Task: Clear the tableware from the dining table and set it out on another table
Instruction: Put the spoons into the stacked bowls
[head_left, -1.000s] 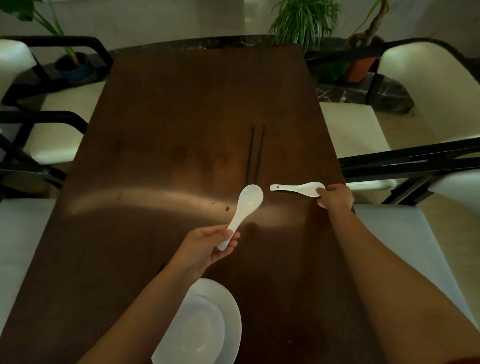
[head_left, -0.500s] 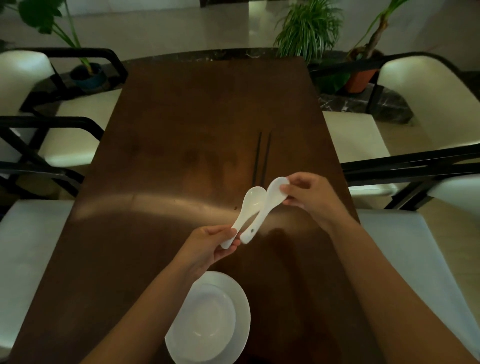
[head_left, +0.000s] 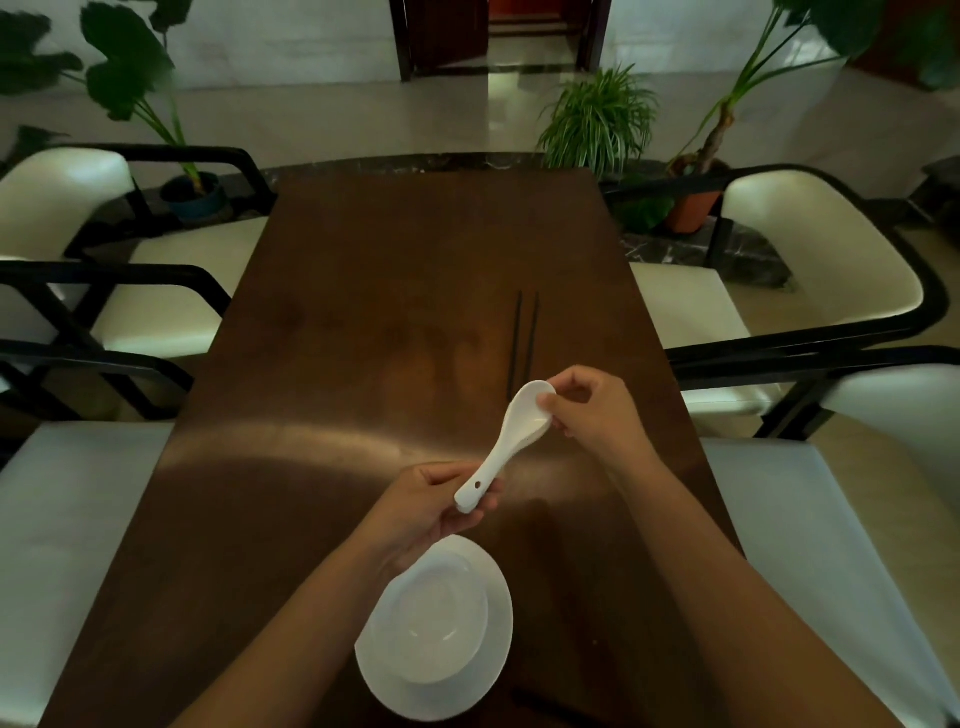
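Head view: I am nesting two white spoons (head_left: 511, 439) above the bench (head_left: 363, 322). My left hand (head_left: 426, 512) has its grip clamped on the handles, my right hand (head_left: 592, 410) pinches the bowls. Next I judge the chopsticks (head_left: 522, 338) need gathering, then the plate (head_left: 436, 631).

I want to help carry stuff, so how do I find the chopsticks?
Look at the long brown table, out past the middle toward its right side. Just beyond the two hands holding white spoons lie the chopsticks: two thin black sticks side by side, the only dark tableware among white dishes.
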